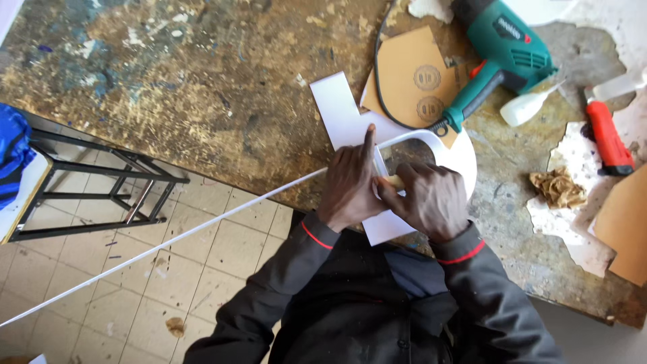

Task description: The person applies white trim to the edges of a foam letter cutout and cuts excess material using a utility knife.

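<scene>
A white letter-shaped cut-out (344, 114) lies on the worn workbench (202, 87). A long thin white strip (168, 236) runs from the lower left up to the cut-out and curves along its rounded edge. My left hand (349, 185) presses flat on the cut-out, index finger stretched upward along the strip. My right hand (428, 199) pinches a small tan tool (394, 180) against the strip beside the left hand's fingers. What lies under both palms is hidden.
A green heat gun (502, 50) with black cord rests on brown card (411, 74) at the top right. A white glue bottle (529, 104), a red utility knife (608, 138), crumpled brown paper (558, 187) and a card sheet (627, 229) lie right. A black metal stool (94, 189) stands left.
</scene>
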